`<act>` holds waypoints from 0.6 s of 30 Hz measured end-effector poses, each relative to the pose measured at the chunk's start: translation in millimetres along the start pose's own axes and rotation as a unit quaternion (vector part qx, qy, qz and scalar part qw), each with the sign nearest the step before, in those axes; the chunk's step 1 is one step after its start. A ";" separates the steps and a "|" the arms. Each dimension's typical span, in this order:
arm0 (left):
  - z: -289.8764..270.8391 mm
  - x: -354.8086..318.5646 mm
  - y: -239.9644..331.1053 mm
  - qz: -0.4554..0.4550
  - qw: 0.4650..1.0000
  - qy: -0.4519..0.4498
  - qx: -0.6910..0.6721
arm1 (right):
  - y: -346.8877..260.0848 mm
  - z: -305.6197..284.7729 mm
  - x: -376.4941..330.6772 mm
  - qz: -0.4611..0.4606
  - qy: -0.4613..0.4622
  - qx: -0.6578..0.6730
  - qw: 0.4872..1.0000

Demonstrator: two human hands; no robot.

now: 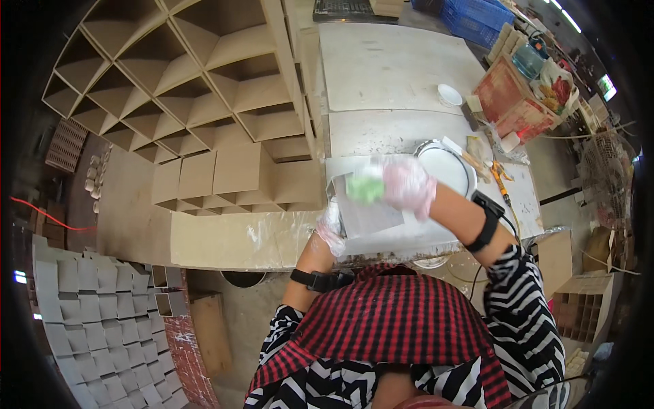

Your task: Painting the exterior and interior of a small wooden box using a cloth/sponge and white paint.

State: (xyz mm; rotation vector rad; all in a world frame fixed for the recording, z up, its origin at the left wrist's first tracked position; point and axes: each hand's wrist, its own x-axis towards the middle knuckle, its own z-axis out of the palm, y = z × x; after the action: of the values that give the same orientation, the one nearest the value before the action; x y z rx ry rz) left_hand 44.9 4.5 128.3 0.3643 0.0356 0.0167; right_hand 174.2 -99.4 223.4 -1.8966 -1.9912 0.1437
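Observation:
My left hand (330,228), in a thin clear glove, grips the left side of a grey open cardboard box (371,219) at the table's front edge. Some of its fingers are hidden behind the box wall. My right hand (411,185), gloved too and blurred by motion, is closed on a light green sponge-like pad (366,188) over the top of that box. Whether the pad touches the box I cannot tell. Close by on the right stands a round metal-rimmed pan (446,165) with a white, smooth-looking content.
Brown cardboard boxes (235,170) are stacked high on the left of the table. Beside the pan lie an orange-handled tool (501,178) and a white bowl (449,95). A red crate (514,99) stands at the right. Several grey boxes (102,307) fill the lower left.

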 end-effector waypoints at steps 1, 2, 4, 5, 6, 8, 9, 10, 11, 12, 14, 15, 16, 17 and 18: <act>-20.0 2.7 1.3 0.003 1.000 0.001 0.001 | -8.7 -4.2 2.6 -0.003 0.000 0.000 1.000; -56.1 6.2 1.0 0.051 0.966 -0.049 0.248 | -29.3 -14.4 7.7 0.060 -0.059 0.002 0.996; -57.7 -0.1 0.4 0.087 0.871 -0.088 0.476 | -52.8 -26.1 26.1 0.255 -0.095 -0.044 0.961; -6.4 -3.3 2.0 0.019 0.974 0.041 0.224 | -44.6 -27.8 22.9 0.272 -0.090 -0.043 0.957; 22.3 -7.7 3.8 -0.043 0.982 0.178 -0.046 | -39.5 -29.2 23.2 0.267 -0.102 -0.050 0.957; 2.6 -13.8 5.2 0.022 0.986 0.134 0.100 | -47.6 -24.7 21.4 0.180 -0.081 -0.003 0.980; -11.3 -17.1 5.0 0.075 0.963 0.090 0.243 | -57.5 -17.2 19.0 0.168 -0.082 -0.004 0.982; -23.3 -2.7 -4.8 0.061 0.966 0.077 0.238 | -57.8 -10.3 6.7 0.116 -0.085 -0.034 0.989; -28.4 0.9 -6.8 0.070 0.972 0.023 0.225 | -60.8 -6.4 4.4 0.049 -0.087 -0.058 0.993; -33.4 4.1 -9.1 0.079 0.974 -0.030 0.211 | -52.3 0.9 7.5 0.063 -0.057 -0.020 0.996; -50.6 3.7 -16.0 0.097 0.907 0.014 0.409 | -51.4 -14.7 38.6 0.152 -0.060 -0.011 0.987; -52.1 -0.2 -16.5 0.114 0.797 0.054 0.591 | -53.2 -23.8 50.5 0.237 -0.059 -0.008 0.970; -41.4 -0.3 -12.2 0.112 0.797 0.050 0.591 | -39.2 -21.7 51.7 0.234 -0.011 -0.063 0.970; -13.8 -3.4 -4.5 0.065 0.920 0.105 0.371 | -37.9 -27.1 44.9 0.239 -0.009 -0.065 0.969; 15.5 -10.3 4.3 0.018 0.979 0.162 0.123 | -38.6 -30.3 38.8 0.222 0.000 -0.023 0.975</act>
State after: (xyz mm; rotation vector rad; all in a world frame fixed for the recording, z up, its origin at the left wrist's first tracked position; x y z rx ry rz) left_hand 35.1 2.7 144.6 0.6067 0.3552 0.1090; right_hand 147.8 -70.2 272.2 -2.3437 -1.5499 0.2196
